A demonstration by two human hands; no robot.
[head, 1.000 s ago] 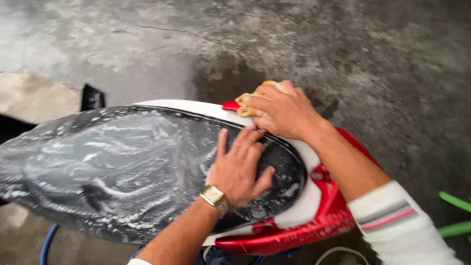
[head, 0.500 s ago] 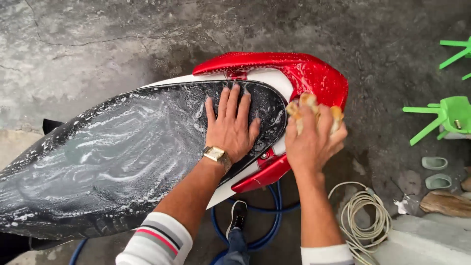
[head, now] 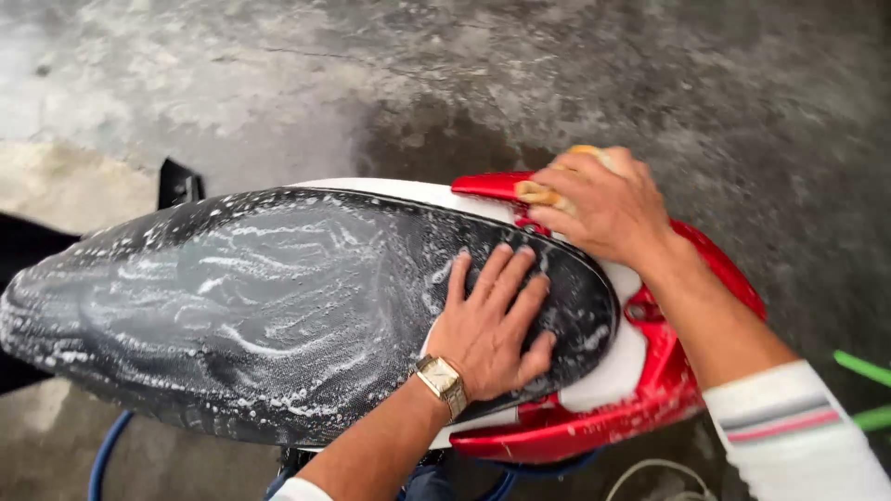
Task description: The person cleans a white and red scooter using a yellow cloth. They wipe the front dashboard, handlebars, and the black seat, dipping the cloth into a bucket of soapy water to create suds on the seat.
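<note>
Sponge (head: 548, 190) under right hand (head: 608, 209) on soapy seat (head: 278, 306)

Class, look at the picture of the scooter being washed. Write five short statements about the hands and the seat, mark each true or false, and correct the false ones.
1. The left hand lies flat on the black seat. True.
2. The right hand holds a blue brush. False: it presses a yellow sponge.
3. The seat is dry. False: soapy foam covers it.
4. A wristwatch sits on the left wrist. True.
5. The rear panel is green. False: it is red.
</note>
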